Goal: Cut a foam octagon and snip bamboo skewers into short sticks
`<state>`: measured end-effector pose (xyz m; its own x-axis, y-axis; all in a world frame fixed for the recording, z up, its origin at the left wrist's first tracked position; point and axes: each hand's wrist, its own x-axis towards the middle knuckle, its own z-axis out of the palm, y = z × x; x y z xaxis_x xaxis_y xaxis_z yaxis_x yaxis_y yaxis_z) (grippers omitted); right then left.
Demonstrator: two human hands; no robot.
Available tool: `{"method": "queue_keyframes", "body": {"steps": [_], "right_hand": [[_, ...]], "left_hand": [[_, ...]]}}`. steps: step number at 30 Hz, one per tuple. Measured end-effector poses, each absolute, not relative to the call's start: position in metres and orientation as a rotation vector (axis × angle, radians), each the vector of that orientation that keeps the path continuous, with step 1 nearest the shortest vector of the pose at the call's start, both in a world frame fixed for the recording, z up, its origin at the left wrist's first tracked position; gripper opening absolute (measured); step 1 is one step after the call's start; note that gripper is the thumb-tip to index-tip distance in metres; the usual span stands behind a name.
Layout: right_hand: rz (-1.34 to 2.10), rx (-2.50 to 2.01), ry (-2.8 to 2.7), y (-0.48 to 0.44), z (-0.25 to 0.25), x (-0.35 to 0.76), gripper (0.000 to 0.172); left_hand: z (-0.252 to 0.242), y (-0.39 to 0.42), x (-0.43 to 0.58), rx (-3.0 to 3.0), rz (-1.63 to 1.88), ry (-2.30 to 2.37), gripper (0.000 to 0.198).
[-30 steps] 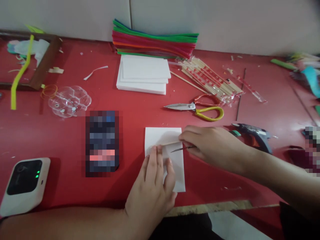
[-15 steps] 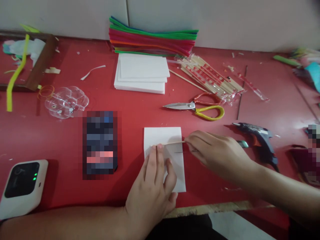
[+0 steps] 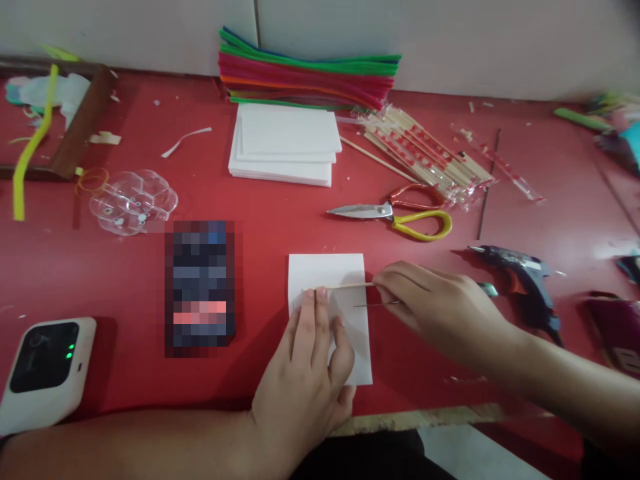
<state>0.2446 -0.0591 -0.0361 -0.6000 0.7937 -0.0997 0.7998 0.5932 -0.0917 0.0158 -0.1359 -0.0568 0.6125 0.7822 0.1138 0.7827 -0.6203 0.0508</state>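
Backed to the right edge of the white card since a second ago, the right hand pinches a wooden stick and dark pointed tool in its fingers across that card, and I fear a slip jabs the left hand (fingers open, pressing the card flat).

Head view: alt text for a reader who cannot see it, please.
The left hand presses a white card flat on a red table while the right hand pinches a thin stick held across it. Scissors and a glue gun lie nearby.
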Motion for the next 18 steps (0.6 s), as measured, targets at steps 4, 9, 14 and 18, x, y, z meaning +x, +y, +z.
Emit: {"method": "queue_keyframes", "body": {"steps": [4, 9, 14, 18], "right_hand": [[-0.221, 1.389, 2.773, -0.0582, -0.0360, 0.2442, 0.020], [-0.264, 1.352, 2.771, -0.0549, -0.0344, 0.2459, 0.018], [-0.282, 1.258, 2.774, -0.0500, -0.0326, 0.2481, 0.017], [-0.306, 1.268, 2.755, -0.0494, -0.0319, 0.2472, 0.017]], "left_hand": [[-0.0566, -0.1342, 0.0156, -2.799, -0.202, -1.357, 0.069], [-0.0551, -0.1325, 0.0152, -2.813, -0.162, -1.340, 0.067], [-0.0560, -0.1323, 0.0150, -2.825, -0.184, -1.297, 0.069], [-0.0563, -0.1313, 0.0145, -2.818, -0.206, -1.293, 0.070]]}}
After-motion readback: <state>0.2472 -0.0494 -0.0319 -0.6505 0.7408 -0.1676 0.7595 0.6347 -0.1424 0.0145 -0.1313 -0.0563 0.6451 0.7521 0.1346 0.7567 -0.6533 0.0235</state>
